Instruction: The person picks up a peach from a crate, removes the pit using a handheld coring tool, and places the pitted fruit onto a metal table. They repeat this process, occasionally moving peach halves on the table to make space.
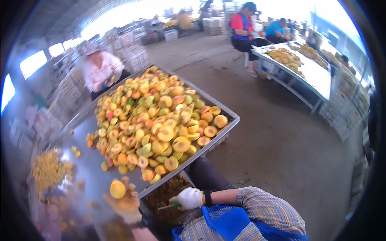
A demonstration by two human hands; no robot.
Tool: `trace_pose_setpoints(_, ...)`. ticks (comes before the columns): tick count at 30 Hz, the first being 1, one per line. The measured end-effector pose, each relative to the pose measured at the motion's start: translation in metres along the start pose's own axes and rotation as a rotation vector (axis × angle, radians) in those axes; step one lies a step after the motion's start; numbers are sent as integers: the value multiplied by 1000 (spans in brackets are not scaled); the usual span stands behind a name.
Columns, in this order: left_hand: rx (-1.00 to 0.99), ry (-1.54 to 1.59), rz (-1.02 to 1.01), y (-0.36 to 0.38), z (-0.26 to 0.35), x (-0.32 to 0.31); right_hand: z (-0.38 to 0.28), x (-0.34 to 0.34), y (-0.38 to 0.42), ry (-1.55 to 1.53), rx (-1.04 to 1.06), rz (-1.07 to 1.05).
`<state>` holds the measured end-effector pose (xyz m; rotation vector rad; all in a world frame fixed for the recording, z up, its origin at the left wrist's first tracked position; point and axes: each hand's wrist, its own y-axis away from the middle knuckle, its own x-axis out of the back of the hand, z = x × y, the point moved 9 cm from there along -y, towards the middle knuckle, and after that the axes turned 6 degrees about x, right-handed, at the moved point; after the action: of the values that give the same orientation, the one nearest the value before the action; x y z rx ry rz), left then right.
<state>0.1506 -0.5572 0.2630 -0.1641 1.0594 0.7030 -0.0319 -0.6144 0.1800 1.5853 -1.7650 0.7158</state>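
Observation:
My left hand [125,203], in a stained glove, is blurred by motion and holds a yellow peach half [118,188] at its fingers near the table's edge. In a white glove, my right hand [189,199] is closed around a small green-handled pitting knife [175,205], whose thin metal end points left. Beyond both hands a large heap of halved peaches [148,120] covers much of the metal table [86,124]; many cut faces look up. Below the right hand, a container of brownish scraps [165,197] stands against the table's near edge.
A raised rim [237,119] borders the table. Another fruit pile [52,170] lies at the left. Across the table a person in a pink top [104,68] works. At the right are two seated people, a fruit-covered table [327,86] and stacked crates [341,108].

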Motion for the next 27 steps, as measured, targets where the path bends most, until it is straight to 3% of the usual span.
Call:
trace_pose_setpoints(1,115,39,-198,-14,-8,31,5,-7,-2,-27,2,-10)
trace_pose_setpoints(3,120,115,-8,-15,-24,59,4,0,0,-33,-47,3)
trace_pose_setpoints(4,-3,-4,81,-12,-21,64,1,12,5,-85,-139,38)
trace_pose_setpoints(6,-132,120,45,1,-13,44,-15,40,13,-84,-180,69)
trace_pose_setpoints(9,-266,35,-140,20,3,23,-23,57,19,-267,-251,109)
trace_pose_setpoints(11,-26,206,-234,21,-15,25,-33,64,16,-227,-255,92)
trace_pose_setpoints(12,4,156,-164,20,-22,36,-39,68,15,-193,-234,110)
trace_pose_setpoints(15,18,79,-21,30,-42,54,-46,67,12,-165,-211,132)
trace_pose_setpoints(20,29,107,-57,41,-56,38,-58,73,5,-53,-67,223)
trace_pose_setpoints(27,39,37,-25,52,-71,20,-56,85,10,75,-37,327)
